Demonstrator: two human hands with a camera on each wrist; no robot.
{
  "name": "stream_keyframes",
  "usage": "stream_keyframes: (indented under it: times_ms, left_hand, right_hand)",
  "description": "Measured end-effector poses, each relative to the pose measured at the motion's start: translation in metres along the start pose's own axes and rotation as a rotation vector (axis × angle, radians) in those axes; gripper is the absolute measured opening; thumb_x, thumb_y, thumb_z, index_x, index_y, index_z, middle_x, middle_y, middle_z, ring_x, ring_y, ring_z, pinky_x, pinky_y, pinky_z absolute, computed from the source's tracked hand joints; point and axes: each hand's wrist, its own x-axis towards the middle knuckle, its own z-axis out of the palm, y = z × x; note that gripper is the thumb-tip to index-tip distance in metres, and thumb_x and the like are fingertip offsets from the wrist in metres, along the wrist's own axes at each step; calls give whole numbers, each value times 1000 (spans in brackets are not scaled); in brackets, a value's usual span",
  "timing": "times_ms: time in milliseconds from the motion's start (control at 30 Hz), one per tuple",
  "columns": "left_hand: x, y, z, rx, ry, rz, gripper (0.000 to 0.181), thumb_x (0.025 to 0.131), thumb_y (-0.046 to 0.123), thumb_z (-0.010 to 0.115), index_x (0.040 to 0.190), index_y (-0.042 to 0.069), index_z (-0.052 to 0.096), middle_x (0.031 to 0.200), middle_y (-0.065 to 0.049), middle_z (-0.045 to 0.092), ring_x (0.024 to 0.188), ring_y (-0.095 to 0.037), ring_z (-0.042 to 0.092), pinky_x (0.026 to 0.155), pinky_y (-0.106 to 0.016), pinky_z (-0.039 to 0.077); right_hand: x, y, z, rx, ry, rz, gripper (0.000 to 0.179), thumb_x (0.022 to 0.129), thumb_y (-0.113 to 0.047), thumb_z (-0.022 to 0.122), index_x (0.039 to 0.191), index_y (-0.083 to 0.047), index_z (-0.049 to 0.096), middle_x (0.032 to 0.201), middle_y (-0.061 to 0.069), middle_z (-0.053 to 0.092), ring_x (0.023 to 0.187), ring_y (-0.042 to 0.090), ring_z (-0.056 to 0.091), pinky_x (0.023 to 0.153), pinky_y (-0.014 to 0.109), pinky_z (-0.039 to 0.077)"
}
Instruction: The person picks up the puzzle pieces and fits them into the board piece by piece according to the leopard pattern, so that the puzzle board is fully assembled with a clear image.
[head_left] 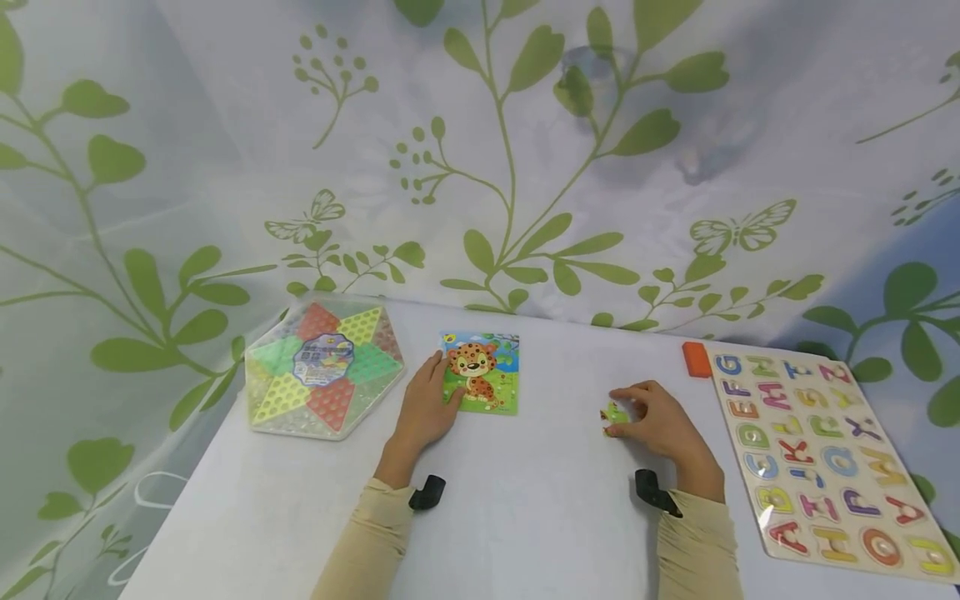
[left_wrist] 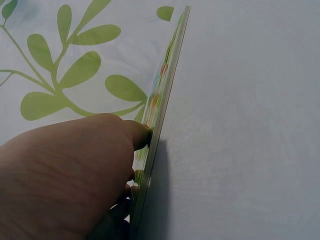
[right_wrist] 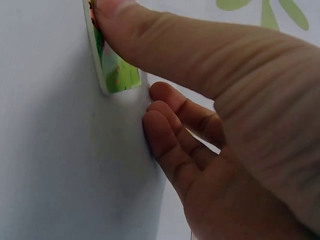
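Note:
A jigsaw puzzle (head_left: 491,379) with a spotted cub on it lies flat on the table. My left hand (head_left: 427,404) rests at its left side, fingers along the edge and thumb near the lower left part of the picture. In the left wrist view the same puzzle (left_wrist: 159,110) appears edge-on, with the left thumb against its face. Off to the right, my right hand (head_left: 660,421) pinches a small green puzzle piece (head_left: 615,414) between thumb and forefinger, low over the table. The right wrist view shows the piece (right_wrist: 120,72) under the thumb, the other fingers loosely bent.
A hexagonal Chinese checkers board (head_left: 300,408) in clear wrapping lies left of the puzzle. At the right is a wooden alphabet board (head_left: 817,400), with an orange block (head_left: 697,359) by its upper left corner. A leaf-patterned curtain (head_left: 450,225) borders the table (head_left: 525,517).

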Motion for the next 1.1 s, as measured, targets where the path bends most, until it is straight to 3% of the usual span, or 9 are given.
stream_keyframes:
  times_ms: [167,333,567,867,1100]
  left_hand:
    - [0,0,0,8,-7,-11,66,102,33,60,156,3,38,166,-17,30,153,-38,31,125,-54,29]
    - [1,0,0,13,-12,-15,67,102,34,60,157,3,37,167,-16,29,153,-38,31,125,-54,28]
    - [2,-1,0,20,-8,-17,67,102,35,59,157,4,36,167,-16,29,153,-37,31,125,-53,28]
    - [1,-2,2,14,0,-14,68,102,34,61,157,3,37,167,-16,29,153,-37,31,125,-53,28]
    - [1,-2,3,7,-5,-7,68,102,33,61,157,3,37,167,-16,29,153,-37,31,126,-52,28]
  right_hand:
    - [-1,-7,-1,7,-14,42,59,74,-35,92,123,-9,72,112,12,58,100,27,53,84,38,46]
    - [-5,-10,-5,7,-48,45,63,73,-32,93,125,-7,69,117,14,58,107,32,56,94,49,49]
    - [-4,-12,-4,18,-55,53,58,74,-25,92,122,-6,67,115,13,60,106,30,57,96,49,49]
    - [-1,-14,3,141,-25,93,23,96,-19,72,111,-5,61,103,10,66,93,21,61,76,30,49]
    - [17,-39,24,314,24,65,24,98,-20,70,113,-4,64,102,10,67,85,15,62,65,22,51]
